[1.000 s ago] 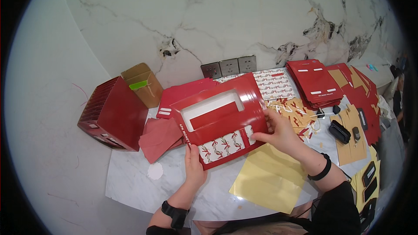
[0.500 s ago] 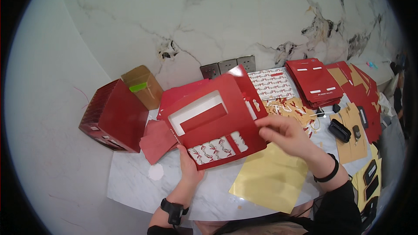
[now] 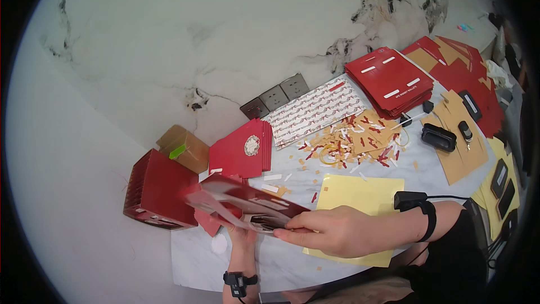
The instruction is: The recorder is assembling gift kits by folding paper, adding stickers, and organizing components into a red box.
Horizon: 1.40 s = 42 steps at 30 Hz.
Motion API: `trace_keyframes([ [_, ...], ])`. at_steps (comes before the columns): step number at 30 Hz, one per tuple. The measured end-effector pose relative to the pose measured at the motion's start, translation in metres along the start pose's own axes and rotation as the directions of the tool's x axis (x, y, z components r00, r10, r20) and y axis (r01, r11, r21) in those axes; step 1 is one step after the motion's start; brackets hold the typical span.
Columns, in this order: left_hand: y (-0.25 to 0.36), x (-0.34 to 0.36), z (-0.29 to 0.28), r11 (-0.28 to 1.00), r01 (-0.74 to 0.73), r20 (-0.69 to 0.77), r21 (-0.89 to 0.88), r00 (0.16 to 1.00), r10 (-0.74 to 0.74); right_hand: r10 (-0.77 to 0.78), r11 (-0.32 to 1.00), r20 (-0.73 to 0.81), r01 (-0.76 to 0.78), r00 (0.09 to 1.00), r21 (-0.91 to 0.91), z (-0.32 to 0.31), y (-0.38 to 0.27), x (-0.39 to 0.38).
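A red cardboard packaging box (image 3: pixel 256 194) is tilted between my hands, one end and its edges turned toward me. Under its lower left end, my left hand (image 3: pixel 242 236) supports it, fingers partly hidden behind the card. My right hand (image 3: pixel 337 231) pinches the box's near right edge between thumb and fingers. Something whitish shows inside the box's opening, too blurred to name. A yellow sheet (image 3: pixel 360 191) lies beneath my right hand. Beyond the box sits a stack of red envelopes (image 3: pixel 233 149) with a pale round ornament on top.
A red box (image 3: pixel 169 188) and a brown carton (image 3: pixel 194 155) stand at the left. White patterned sheets (image 3: pixel 315 112), paper scraps (image 3: pixel 360 138) and a stack of red packaging (image 3: pixel 391 81) lie farther back. A black case (image 3: pixel 439 138) rests at the right.
The packaging box has turned from face-on to nearly edge-on and come lower. My right hand has moved left and closed on its edge. The whole view has shifted.
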<state>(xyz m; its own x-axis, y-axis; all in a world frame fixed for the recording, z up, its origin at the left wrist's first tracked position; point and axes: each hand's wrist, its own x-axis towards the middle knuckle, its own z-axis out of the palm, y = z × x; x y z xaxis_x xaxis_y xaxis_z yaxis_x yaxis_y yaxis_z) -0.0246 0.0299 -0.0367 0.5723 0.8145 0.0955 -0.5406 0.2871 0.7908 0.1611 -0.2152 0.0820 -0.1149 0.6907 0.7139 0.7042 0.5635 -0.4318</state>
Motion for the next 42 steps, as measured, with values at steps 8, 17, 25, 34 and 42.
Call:
trace_keyframes([
  [8, 0.001, -0.004, -0.077, 0.986, 0.028, -0.182, 0.167, 0.983, 0.003, 0.096, 0.984, -0.006, -0.095, 0.995, -0.148, 0.004, -0.019, -0.004],
  [17, 0.023, 0.002, 0.000, 0.980, -0.081, 0.575, -0.183, 0.800, 0.173, 0.205, 0.967, 0.153, -0.176, 0.967, -0.184, -0.001, -0.018, -0.003],
  [25, 0.014, -0.019, 0.030, 0.996, -0.041, 0.300, -0.082, 0.952, 0.064, 0.290, 0.933, 0.012, -0.279, 0.957, -0.228, -0.018, -0.003, 0.003],
  [34, 0.009, -0.021, 0.040, 0.955, 0.184, 0.074, 0.231, 0.976, -0.206, 0.700, 0.713, -0.018, -0.700, 0.714, -0.049, -0.052, 0.039, 0.028],
  [42, 0.051, -0.023, 0.050, 0.484, 0.359, 0.205, 0.798, 0.594, -0.778, 0.695, 0.718, 0.454, -0.503, 0.558, -0.481, -0.047, 0.059, 0.007],
])
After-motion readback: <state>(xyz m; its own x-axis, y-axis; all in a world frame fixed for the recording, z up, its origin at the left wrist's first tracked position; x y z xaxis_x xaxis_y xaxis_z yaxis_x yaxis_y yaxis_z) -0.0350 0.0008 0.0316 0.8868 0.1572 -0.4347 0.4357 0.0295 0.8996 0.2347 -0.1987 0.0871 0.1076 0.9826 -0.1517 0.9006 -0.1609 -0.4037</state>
